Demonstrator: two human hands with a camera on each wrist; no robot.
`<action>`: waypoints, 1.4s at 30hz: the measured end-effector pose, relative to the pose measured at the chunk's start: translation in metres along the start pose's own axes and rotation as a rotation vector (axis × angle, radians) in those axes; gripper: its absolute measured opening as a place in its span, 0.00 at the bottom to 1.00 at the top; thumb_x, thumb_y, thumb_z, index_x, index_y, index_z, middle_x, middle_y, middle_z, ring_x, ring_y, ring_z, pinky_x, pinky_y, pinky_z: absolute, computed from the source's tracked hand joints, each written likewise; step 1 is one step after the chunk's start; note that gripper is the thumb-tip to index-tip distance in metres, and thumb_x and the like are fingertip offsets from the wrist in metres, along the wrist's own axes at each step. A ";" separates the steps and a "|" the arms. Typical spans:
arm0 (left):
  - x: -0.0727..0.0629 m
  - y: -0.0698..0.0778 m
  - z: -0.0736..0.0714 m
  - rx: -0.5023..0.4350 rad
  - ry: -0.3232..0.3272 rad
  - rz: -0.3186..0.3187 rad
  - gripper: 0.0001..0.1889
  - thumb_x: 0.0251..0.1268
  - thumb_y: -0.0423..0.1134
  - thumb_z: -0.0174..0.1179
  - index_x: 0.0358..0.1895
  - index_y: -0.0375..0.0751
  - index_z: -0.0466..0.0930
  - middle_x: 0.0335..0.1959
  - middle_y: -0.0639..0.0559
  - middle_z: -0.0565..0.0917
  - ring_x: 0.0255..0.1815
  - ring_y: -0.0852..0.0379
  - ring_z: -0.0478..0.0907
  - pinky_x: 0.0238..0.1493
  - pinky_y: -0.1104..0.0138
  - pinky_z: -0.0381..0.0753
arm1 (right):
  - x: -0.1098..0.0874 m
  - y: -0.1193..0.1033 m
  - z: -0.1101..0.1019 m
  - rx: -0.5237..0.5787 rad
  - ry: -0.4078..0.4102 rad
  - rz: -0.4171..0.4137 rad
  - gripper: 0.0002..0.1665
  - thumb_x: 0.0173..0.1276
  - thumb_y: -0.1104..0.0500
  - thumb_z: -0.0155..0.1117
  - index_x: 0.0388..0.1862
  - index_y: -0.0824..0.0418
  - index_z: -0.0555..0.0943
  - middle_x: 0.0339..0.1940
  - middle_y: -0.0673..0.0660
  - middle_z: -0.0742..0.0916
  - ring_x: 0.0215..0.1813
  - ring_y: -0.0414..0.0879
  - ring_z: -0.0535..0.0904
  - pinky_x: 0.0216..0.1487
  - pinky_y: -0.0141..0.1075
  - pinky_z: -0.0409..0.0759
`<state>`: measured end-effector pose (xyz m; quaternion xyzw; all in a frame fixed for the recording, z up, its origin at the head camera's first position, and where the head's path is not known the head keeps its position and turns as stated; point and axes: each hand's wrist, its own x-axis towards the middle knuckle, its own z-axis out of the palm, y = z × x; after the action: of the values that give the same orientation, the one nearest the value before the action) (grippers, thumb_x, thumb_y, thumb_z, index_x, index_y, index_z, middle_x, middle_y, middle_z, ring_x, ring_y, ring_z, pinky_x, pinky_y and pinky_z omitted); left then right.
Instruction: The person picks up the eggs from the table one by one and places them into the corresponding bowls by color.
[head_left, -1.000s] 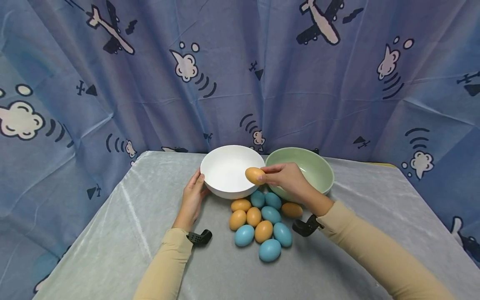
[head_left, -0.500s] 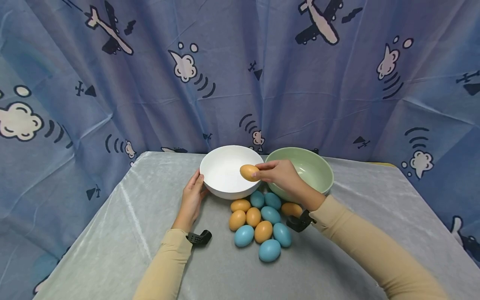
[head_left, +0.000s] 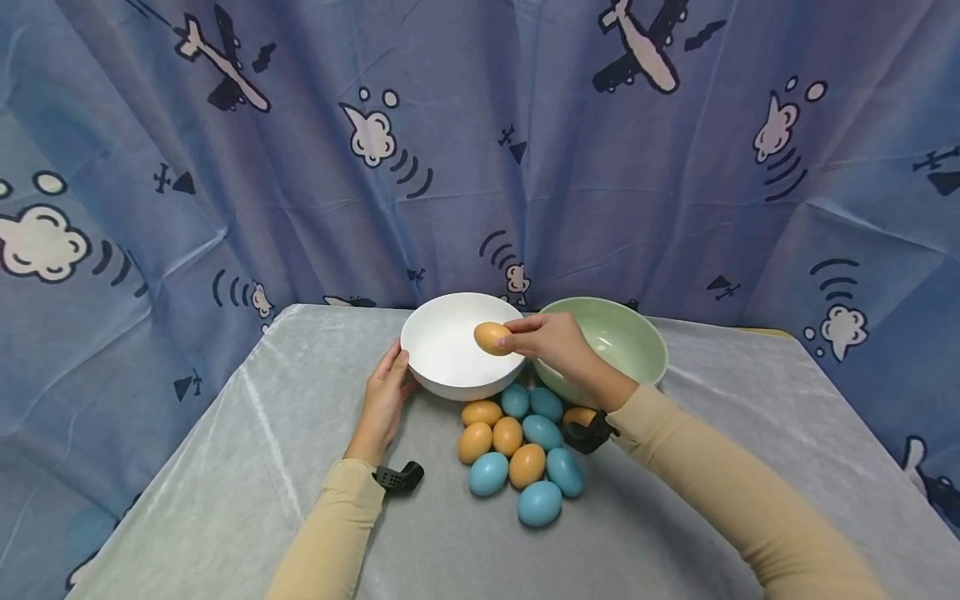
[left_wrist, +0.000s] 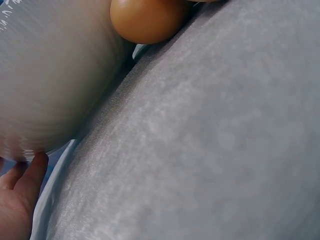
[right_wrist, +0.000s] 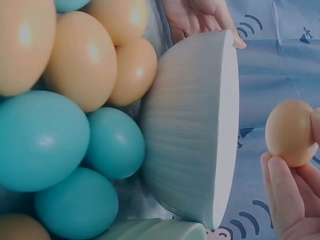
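Note:
My right hand (head_left: 558, 342) pinches an orange egg (head_left: 491, 338) between thumb and fingers, above the right part of the white bowl (head_left: 457, 388). In the right wrist view that egg (right_wrist: 291, 133) is apart from the bowl's rim. At the bowl's left side, my left hand (head_left: 384, 404) grips the wall, with the thumb near the rim. Its fingers (left_wrist: 31, 177) touch the bowl's outside in the left wrist view. Orange eggs (head_left: 527, 465) and blue eggs (head_left: 539, 503) lie grouped in front of the bowls. The bowl's visible inside shows no egg.
A green bowl (head_left: 637, 342) stands right beside the white one, partly behind my right hand. My right wrist camera (head_left: 588, 433) partly covers an orange egg (head_left: 577, 417). Grey cloth (head_left: 300, 417) covers the table, and a blue patterned curtain (head_left: 450, 167) hangs behind it.
My right hand has moved left with the orange egg, from the white bowl's right rim to farther over its inside. The left hand has stayed on the bowl.

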<state>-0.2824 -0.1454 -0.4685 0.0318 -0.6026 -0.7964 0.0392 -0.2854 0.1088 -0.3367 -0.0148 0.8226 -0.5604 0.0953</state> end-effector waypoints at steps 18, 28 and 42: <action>-0.001 -0.002 0.001 0.005 0.012 -0.011 0.35 0.74 0.55 0.54 0.78 0.49 0.57 0.80 0.53 0.59 0.80 0.53 0.57 0.77 0.49 0.62 | 0.016 -0.008 0.015 0.030 0.001 0.003 0.24 0.59 0.62 0.76 0.54 0.68 0.85 0.59 0.64 0.85 0.58 0.53 0.84 0.54 0.37 0.85; -0.001 -0.002 -0.001 0.015 0.017 -0.005 0.34 0.75 0.55 0.53 0.79 0.50 0.57 0.80 0.53 0.59 0.80 0.51 0.57 0.77 0.48 0.62 | 0.021 -0.015 0.023 0.028 0.018 0.004 0.23 0.58 0.62 0.77 0.52 0.67 0.85 0.57 0.64 0.86 0.57 0.53 0.85 0.53 0.36 0.86; 0.000 -0.002 -0.002 0.003 0.003 -0.001 0.34 0.76 0.53 0.53 0.79 0.48 0.56 0.80 0.51 0.58 0.80 0.49 0.57 0.77 0.47 0.62 | 0.034 -0.015 0.033 -0.007 0.027 0.015 0.23 0.58 0.61 0.77 0.53 0.66 0.86 0.58 0.63 0.86 0.57 0.53 0.85 0.53 0.34 0.86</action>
<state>-0.2822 -0.1472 -0.4710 0.0331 -0.6036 -0.7956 0.0396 -0.3140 0.0686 -0.3389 -0.0014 0.8257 -0.5571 0.0882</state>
